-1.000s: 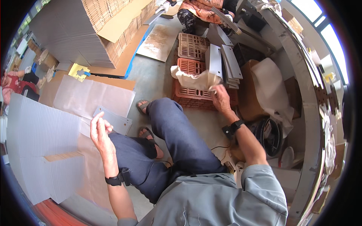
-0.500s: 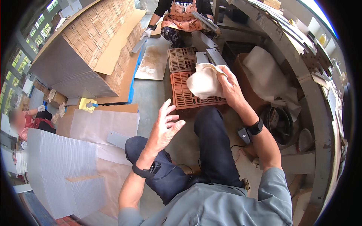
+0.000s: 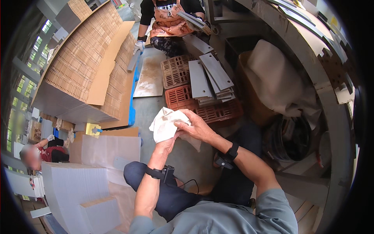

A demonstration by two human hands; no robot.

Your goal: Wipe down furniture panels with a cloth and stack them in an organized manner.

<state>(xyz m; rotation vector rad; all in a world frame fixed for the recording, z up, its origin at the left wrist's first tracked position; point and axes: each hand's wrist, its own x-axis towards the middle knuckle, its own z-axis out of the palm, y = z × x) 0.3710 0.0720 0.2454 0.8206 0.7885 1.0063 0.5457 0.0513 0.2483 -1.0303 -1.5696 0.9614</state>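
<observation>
A cream-white cloth (image 3: pixel 164 124) is bunched up in front of me, above the floor between my knees and the plastic crates. My right hand (image 3: pixel 199 126) grips its right side, fingers on top and a loose corner hanging below. From underneath, my left hand (image 3: pixel 166 145) meets the cloth; the fabric covers most of its fingers, so their pose is hidden. Beyond my hands, grey flat panels with small holes (image 3: pixel 212 76) lie in a loose pile on the orange-red plastic crate (image 3: pixel 180 97).
Large stacks of grey boards (image 3: pixel 74 99) stand on a blue pallet (image 3: pixel 132 113) at left, with more boards (image 3: pixel 72 187) nearer. Across from me a person in an orange apron (image 3: pixel 167 21) holds panels. At right are a dark bucket (image 3: pixel 290 136) and a cloth-draped bin (image 3: pixel 249 87).
My right hand has brought the cloth left and nearer to me. My left hand, spread and bare before, now meets it from below. The view has shifted, revealing the panel pile.
</observation>
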